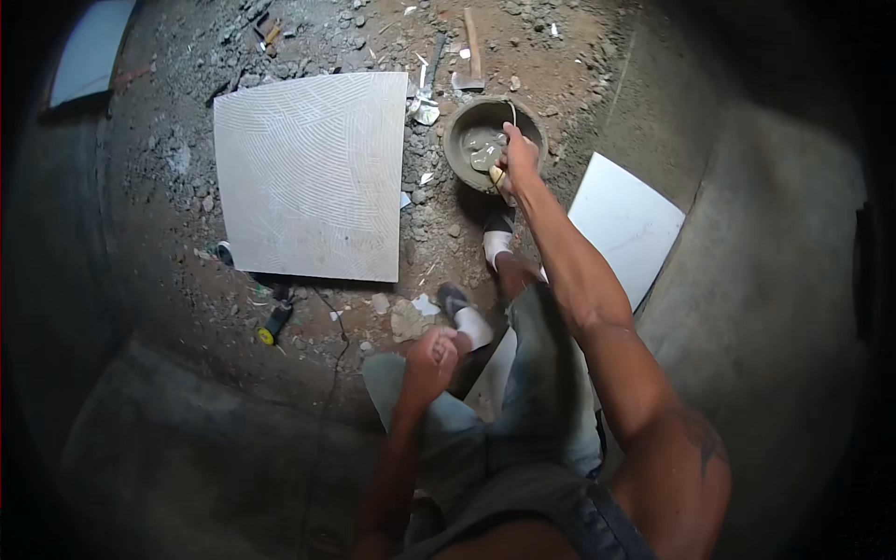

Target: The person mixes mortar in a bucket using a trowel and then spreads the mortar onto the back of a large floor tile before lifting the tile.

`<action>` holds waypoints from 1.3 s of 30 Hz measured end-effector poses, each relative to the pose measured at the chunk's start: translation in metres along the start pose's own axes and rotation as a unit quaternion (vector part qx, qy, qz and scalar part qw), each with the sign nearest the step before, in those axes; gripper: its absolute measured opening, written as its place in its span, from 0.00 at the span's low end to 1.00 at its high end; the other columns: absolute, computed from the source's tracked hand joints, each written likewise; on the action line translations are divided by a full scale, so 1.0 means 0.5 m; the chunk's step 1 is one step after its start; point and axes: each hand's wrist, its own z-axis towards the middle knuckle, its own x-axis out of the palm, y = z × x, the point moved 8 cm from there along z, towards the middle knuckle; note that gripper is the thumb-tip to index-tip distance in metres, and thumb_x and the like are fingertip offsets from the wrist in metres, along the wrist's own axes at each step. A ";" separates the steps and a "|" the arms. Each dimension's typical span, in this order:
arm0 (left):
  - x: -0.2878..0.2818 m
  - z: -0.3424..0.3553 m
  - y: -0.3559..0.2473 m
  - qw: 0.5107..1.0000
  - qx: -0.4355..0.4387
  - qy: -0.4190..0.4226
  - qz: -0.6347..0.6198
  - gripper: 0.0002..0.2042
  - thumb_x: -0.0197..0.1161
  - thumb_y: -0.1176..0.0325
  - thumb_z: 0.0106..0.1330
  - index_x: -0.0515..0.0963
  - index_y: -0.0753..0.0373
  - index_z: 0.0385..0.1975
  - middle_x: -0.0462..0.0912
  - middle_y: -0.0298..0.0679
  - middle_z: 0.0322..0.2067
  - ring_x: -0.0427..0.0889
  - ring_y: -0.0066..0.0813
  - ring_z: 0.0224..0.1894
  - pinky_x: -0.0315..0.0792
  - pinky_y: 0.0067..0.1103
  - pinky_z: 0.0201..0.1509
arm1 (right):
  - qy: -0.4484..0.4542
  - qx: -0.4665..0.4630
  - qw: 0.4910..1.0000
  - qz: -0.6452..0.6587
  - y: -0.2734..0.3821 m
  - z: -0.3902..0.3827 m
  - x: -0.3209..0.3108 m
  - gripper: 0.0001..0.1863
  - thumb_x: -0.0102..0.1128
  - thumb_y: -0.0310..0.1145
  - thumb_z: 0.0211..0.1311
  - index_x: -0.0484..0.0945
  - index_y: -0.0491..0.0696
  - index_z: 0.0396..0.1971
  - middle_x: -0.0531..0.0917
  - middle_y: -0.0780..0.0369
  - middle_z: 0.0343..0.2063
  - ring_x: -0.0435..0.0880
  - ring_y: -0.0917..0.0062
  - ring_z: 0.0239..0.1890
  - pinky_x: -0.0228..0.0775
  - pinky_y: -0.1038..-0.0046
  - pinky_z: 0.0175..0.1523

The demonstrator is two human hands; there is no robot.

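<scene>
Bucket (pixel 453 154), ahead of the right foot (pixel 497 245): I have the right hand (pixel 520 161) closed on its wire handle (pixel 513 111), wet grey mix (pixel 483 153) inside. The left hand (pixel 433 362) is loosely curled, nothing showing in it. Left of the bucket lies a pale ridged slab (pixel 313 177). I judge a one-sided pull could tip the bucket, spilling mix over rubble (pixel 422 222) or foot.

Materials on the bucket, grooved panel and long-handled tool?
Bucket: dull grey, maybe plastic or rubber; smeared residue obscures it.
Grooved panel: likely ceramic or stone tile; pale, matte, stiff-looking, with combed arcs across its face.
Long-handled tool: handle probably wood, tan and plain; greyish head looks like metal.
</scene>
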 end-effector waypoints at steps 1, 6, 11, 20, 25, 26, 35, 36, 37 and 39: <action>0.008 0.032 0.023 0.999 -0.009 -0.032 -0.019 0.15 0.66 0.63 0.66 0.75 0.64 0.47 0.80 0.36 0.35 0.79 0.24 0.35 0.74 0.22 0.42 | -0.009 -0.008 1.000 -0.014 -0.004 -0.003 0.003 0.19 0.62 0.46 0.65 0.69 0.47 0.26 0.67 0.68 0.14 0.71 0.78 0.16 0.77 0.70 0.28; 0.099 0.418 0.120 0.969 0.029 -0.178 -0.169 0.26 0.71 0.61 0.61 0.71 0.69 0.54 0.79 0.46 0.43 0.79 0.33 0.40 0.75 0.28 0.46 | 0.133 -0.093 0.983 -0.092 0.007 0.089 0.062 0.16 0.53 0.41 0.71 0.73 0.42 0.31 0.77 0.60 0.24 0.80 0.70 0.25 0.75 0.67 0.37; 0.119 0.688 0.161 0.914 0.032 -0.322 -0.243 0.47 0.74 0.50 0.57 0.57 0.71 0.69 0.68 0.59 0.60 0.75 0.50 0.52 0.70 0.36 0.58 | 0.317 -0.462 0.635 -0.532 0.050 0.041 0.097 0.19 0.56 0.44 0.69 0.72 0.39 0.34 0.78 0.48 0.36 0.80 0.51 0.39 0.73 0.57 0.45; 0.039 0.835 0.144 0.888 0.224 -0.206 -0.346 0.19 0.69 0.64 0.66 0.74 0.69 0.50 0.81 0.36 0.40 0.76 0.16 0.38 0.71 0.14 0.42 | 0.249 -0.379 0.614 -0.646 -0.145 0.138 -0.054 0.35 0.75 0.47 0.51 0.64 0.37 0.43 0.77 0.42 0.33 0.80 0.47 0.37 0.72 0.56 0.44; -0.015 0.859 0.127 0.906 0.221 -0.254 -0.256 0.17 0.66 0.56 0.69 0.71 0.60 0.25 0.64 0.23 0.19 0.59 0.12 0.22 0.54 0.21 0.24 | 0.263 -0.057 0.792 -0.547 -0.094 0.154 -0.062 0.30 0.68 0.42 0.52 0.71 0.36 0.47 0.82 0.54 0.33 0.84 0.69 0.35 0.78 0.70 0.37; -0.016 0.866 0.116 0.889 0.254 -0.283 -0.254 0.24 0.63 0.49 0.70 0.66 0.60 0.19 0.54 0.23 0.17 0.52 0.14 0.21 0.45 0.25 0.23 | 0.274 0.017 0.819 -0.504 -0.088 0.170 -0.087 0.27 0.65 0.36 0.54 0.69 0.35 0.50 0.81 0.55 0.34 0.83 0.71 0.33 0.80 0.69 0.33; -0.027 0.899 0.046 0.862 0.249 -0.428 -0.113 0.31 0.44 0.45 0.77 0.75 0.70 0.25 0.73 0.56 0.18 0.69 0.58 0.23 0.64 0.42 0.30 | 0.190 0.088 0.771 -0.601 0.037 0.154 -0.195 0.12 0.56 0.24 0.59 0.76 0.30 0.39 0.79 0.62 0.19 0.79 0.78 0.14 0.70 0.75 0.14; -0.029 0.890 0.026 0.860 0.280 -0.415 -0.098 0.30 0.45 0.46 0.77 0.76 0.71 0.25 0.72 0.56 0.17 0.69 0.57 0.22 0.64 0.41 0.29 | 0.204 0.057 0.746 -0.632 0.050 0.171 -0.175 0.11 0.57 0.25 0.59 0.77 0.31 0.37 0.78 0.62 0.18 0.79 0.78 0.15 0.68 0.75 0.15; -0.021 0.885 0.000 0.859 0.312 -0.396 -0.087 0.29 0.45 0.47 0.77 0.77 0.71 0.26 0.71 0.56 0.17 0.70 0.55 0.21 0.64 0.40 0.29 | 0.212 0.028 0.720 -0.661 0.062 0.184 -0.158 0.11 0.58 0.27 0.59 0.78 0.32 0.35 0.78 0.62 0.18 0.80 0.78 0.16 0.65 0.74 0.15; -0.014 0.881 -0.022 0.869 0.319 -0.371 -0.074 0.28 0.46 0.49 0.77 0.77 0.71 0.27 0.70 0.55 0.16 0.67 0.52 0.19 0.64 0.39 0.27 | 0.186 -0.089 0.610 -0.765 0.094 0.199 -0.097 0.09 0.55 0.27 0.61 0.79 0.36 0.33 0.80 0.60 0.19 0.80 0.75 0.18 0.74 0.68 0.21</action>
